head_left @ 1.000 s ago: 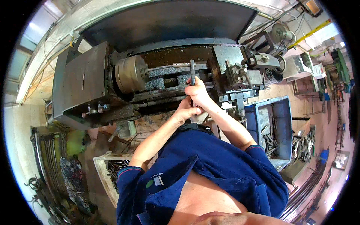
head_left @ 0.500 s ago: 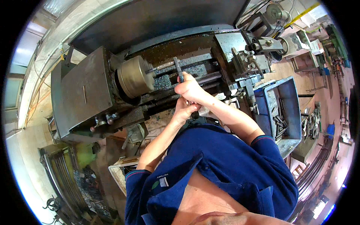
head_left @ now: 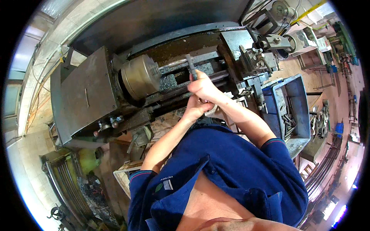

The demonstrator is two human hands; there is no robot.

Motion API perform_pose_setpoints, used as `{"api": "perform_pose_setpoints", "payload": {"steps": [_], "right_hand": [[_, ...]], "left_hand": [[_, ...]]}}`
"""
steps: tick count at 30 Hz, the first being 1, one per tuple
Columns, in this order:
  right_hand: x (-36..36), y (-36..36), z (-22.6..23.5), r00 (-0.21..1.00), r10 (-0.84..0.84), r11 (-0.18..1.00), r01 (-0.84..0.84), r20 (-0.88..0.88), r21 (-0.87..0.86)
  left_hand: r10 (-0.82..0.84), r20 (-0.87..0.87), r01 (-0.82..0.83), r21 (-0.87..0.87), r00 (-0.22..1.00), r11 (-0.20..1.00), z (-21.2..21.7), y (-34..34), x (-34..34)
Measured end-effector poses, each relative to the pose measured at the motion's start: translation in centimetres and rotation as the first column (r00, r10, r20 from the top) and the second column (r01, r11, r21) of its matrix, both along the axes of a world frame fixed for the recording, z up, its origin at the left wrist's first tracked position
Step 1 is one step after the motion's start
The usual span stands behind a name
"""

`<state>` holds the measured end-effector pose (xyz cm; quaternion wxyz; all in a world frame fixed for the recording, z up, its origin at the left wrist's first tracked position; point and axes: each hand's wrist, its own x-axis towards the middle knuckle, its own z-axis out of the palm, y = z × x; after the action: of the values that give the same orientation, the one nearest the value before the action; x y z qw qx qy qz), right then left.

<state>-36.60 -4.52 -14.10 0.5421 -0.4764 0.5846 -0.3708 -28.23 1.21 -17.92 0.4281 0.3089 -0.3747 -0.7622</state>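
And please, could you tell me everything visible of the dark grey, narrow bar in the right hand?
The dark grey, narrow bar looks metallic and roughly straight, its exposed part slightly blurred. The person's right hand closes around it, hiding its nearer part; I cannot tell whether the left hand touches it. It points away from the person, leaning slightly left, seen against the metal lathe; whether they touch is unclear.

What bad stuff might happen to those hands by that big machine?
Maybe these:
1. The right hand is bare above a bed with metal chips on it. If it dropped down, the chips might scratch or cut it.
2. The dark tool sticks out past that hand, not far from the round chuck. If the chuck is spinning, which I can't tell, a slip that way might knock the tool loose.
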Motion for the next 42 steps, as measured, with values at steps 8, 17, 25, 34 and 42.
{"api": "perform_pose_setpoints", "payload": {"steps": [8, 17, 25, 34, 42], "right_hand": [[0.9, -0.3, -0.6, 0.993, 0.041, 0.998, -0.045, -0.113, -0.039], [1.3, -0.4, 0.0, 0.992, 0.091, 0.996, -0.089, -0.085, 0.022], [0.6, -0.2, 0.4, 0.992, 0.036, 0.999, -0.035, -0.123, 0.011], [-0.5, -0.2, -0.8, 0.999, -0.024, 0.999, 0.026, -0.040, 0.036], [1.3, 0.2, 2.4, 0.996, 0.091, 0.995, -0.091, 0.009, 0.044]], "left_hand": [[-0.011, 0.146, 0.000, 0.074, 0.989, 0.997, -0.4, -0.2, 1.2], [-0.070, 0.179, 0.049, 0.118, 0.981, 0.992, -1.1, -0.3, 2.1], [-0.016, 0.133, 0.002, 0.099, 0.991, 0.995, -1.8, -0.1, 1.1], [-0.001, 0.055, -0.003, 0.058, 0.998, 0.998, -0.5, 0.3, -0.3], [0.061, 0.095, -0.059, -0.025, 0.994, 0.998, 0.8, 0.8, 2.1]]}}
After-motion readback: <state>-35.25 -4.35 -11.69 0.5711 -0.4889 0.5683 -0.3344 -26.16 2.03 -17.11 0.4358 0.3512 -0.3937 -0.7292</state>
